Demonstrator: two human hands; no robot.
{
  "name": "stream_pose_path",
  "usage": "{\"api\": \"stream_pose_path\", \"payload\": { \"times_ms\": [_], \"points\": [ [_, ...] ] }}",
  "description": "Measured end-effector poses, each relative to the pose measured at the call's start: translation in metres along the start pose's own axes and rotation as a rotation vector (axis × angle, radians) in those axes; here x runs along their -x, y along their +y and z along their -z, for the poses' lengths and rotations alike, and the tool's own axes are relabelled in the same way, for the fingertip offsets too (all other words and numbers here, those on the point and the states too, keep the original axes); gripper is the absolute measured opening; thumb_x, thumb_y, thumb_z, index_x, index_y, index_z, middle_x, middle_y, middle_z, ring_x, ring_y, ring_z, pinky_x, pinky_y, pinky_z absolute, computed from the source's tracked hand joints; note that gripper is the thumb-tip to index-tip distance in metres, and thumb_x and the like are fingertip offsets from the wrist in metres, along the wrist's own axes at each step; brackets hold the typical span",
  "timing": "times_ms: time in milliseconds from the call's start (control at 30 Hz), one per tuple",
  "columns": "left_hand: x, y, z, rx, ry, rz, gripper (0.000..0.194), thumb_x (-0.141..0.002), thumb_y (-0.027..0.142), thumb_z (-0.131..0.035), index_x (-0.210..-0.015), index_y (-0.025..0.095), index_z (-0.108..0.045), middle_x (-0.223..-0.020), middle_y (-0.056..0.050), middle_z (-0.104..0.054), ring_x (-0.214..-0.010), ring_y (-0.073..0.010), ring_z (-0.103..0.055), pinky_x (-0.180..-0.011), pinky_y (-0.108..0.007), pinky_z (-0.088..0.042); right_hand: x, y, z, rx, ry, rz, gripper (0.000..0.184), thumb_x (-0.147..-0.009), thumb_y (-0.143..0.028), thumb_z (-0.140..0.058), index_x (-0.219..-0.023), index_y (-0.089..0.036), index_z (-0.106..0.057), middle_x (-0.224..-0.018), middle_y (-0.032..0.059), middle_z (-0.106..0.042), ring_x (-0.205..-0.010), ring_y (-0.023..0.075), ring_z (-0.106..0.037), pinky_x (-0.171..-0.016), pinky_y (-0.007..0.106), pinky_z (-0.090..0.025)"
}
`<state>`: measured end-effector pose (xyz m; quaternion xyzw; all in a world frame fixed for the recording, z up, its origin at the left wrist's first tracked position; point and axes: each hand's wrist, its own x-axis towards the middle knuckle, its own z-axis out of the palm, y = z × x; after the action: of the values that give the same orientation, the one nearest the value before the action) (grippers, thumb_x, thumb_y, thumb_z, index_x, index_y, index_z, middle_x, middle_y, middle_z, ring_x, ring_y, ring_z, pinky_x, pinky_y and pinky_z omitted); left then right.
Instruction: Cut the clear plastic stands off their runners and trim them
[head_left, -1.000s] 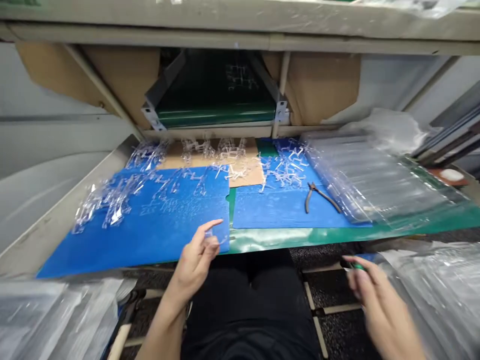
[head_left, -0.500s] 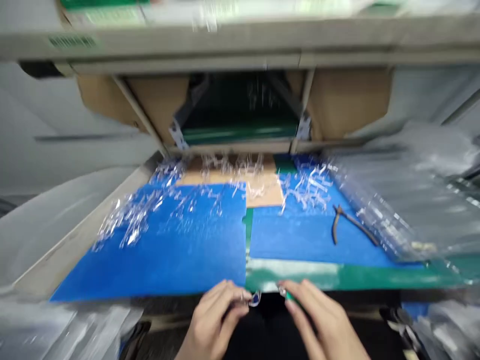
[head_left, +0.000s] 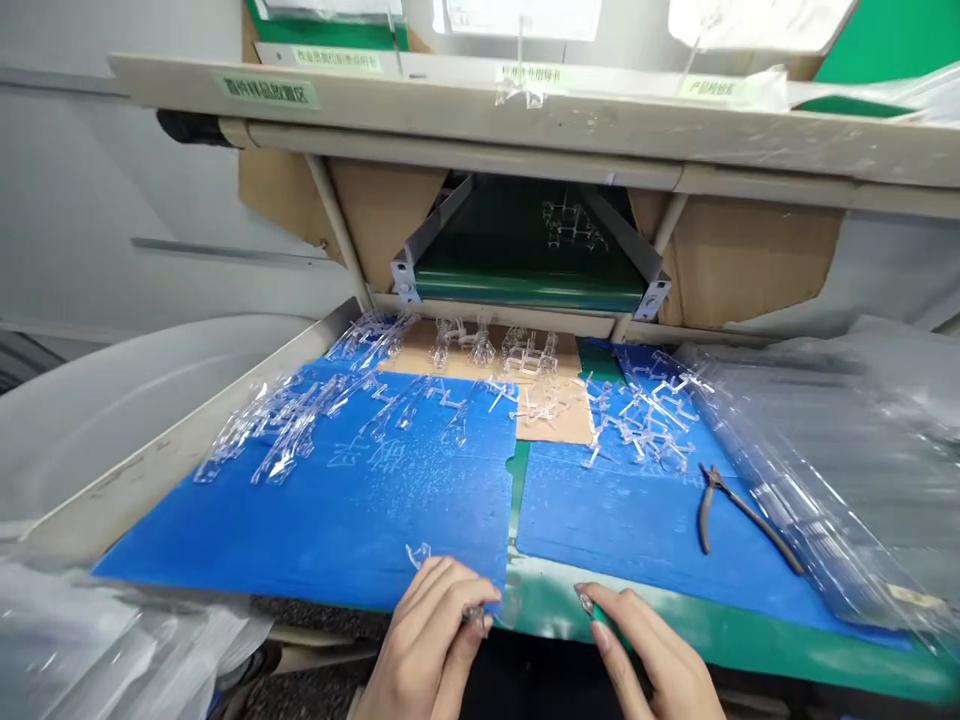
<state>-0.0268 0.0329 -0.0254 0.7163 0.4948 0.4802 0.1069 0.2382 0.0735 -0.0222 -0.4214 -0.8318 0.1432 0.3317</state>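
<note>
Though tiny, plastic piece between hands (left nearer)

Hands: left hand and right hand, wide apart earlier, now close together at 6 o'clock.
New: clear plastic piece on the blue mat, at the left hand's 12 o'clock.

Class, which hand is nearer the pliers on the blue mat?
The right hand: just below and left of the pliers. The left hand: much farther left, across the mats' gap.
</note>
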Motion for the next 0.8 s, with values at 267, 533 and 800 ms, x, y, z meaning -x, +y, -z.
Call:
{"api": "stream_pose_path", "payload": {
  "times_ms": [267,533,800],
  "points": [
    [-0.003,0.008,0.017,-0.007,-0.015,0.051,0.021,-0.109,0.007,-0.055,-0.122,0.019,-0.067,-0.103,-0.006,-0.074,-0.093,-0.0191,-0.065,-0.093,-0.038,-0.045,-0.032,-0.048,0.009,-0.125,-0.142,0.019,0.027,-0.113,-0.016,-0.057,-0.137,-0.02,-0.069,-0.102,0.0072,-0.073,-0.084,0.0204,-0.075,-0.074,0.031,-0.06],
    [0.002,0.013,0.017,0.012,-0.017,0.018,0.019,-0.109,0.009,-0.058,-0.123,0.018,-0.068,-0.104,-0.008,-0.075,-0.093,-0.0205,-0.065,-0.092,-0.04,-0.047,-0.03,-0.057,0.016,-0.187,-0.251,0.028,0.032,-0.113,-0.014,-0.056,-0.143,-0.021,-0.066,-0.101,0.006,-0.065,-0.084,0.0198,-0.067,-0.076,0.033,-0.055],
    [0.0,0.015,0.016,0.007,-0.039,0.003,0.019,-0.108,0.008,-0.059,-0.122,0.017,-0.068,-0.103,-0.008,-0.075,-0.093,-0.0201,-0.066,-0.09,-0.041,-0.046,-0.031,-0.061,0.022,-0.177,-0.269,0.032,0.031,-0.113,-0.016,-0.055,-0.141,-0.022,-0.066,-0.1,0.0062,-0.065,-0.083,0.0199,-0.066,-0.074,0.031,-0.054]
  ]
}}
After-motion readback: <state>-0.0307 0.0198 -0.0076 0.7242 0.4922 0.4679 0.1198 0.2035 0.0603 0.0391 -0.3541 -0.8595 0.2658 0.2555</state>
